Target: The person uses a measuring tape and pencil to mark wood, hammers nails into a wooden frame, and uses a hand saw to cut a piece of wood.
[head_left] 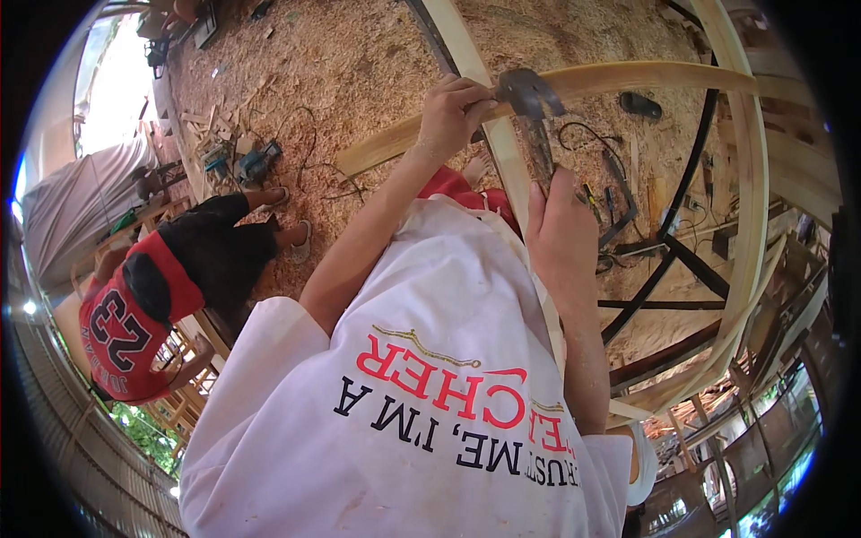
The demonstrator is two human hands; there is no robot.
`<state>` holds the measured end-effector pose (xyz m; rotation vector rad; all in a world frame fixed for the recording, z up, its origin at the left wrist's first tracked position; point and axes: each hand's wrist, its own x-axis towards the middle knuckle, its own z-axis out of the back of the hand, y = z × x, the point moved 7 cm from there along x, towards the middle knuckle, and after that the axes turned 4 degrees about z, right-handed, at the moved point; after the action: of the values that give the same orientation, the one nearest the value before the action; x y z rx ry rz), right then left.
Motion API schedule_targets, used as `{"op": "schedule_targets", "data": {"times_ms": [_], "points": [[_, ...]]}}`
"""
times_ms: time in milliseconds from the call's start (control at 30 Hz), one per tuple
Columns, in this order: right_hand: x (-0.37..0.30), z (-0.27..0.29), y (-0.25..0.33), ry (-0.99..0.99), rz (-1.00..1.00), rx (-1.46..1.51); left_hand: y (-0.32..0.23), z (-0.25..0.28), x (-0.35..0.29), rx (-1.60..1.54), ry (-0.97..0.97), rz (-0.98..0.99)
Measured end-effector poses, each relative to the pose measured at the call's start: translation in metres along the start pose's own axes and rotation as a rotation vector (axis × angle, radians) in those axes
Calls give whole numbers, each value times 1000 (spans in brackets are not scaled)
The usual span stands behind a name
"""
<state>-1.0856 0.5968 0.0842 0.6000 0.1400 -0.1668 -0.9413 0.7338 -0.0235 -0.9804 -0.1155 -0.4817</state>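
My right hand (pixel 563 235) is wrapped round the handle of a claw hammer (pixel 540 142). The dark hammer head lies over the spot where a crossing wooden board (pixel 619 77) meets a long pale wooden beam (pixel 462 43). Close beside the head, my left hand (pixel 451 115) is closed, its thumb and fingertips pinched together. Whatever sits between those fingertips is too small or too hidden to name. The beam runs from the far side toward my body, passing beside my right hand.
Another person in a red jersey (pixel 134 332) bends over on the left, near power tools (pixel 256 163) with cords. Wood shavings (pixel 359 54) cover the ground. A curved wooden frame (pixel 752 206) and dark metal bars (pixel 691 193) stand at right. A dark sandal (pixel 639 106) lies beyond the board.
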Motion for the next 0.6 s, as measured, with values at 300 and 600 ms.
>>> {"op": "schedule_targets", "data": {"times_ms": [300, 600], "points": [[-5, 7, 9, -52, 30, 4, 4, -3, -5, -3, -6, 17], [-14, 53, 36, -247, 94, 79, 23, 14, -5, -273, -146, 222]]}}
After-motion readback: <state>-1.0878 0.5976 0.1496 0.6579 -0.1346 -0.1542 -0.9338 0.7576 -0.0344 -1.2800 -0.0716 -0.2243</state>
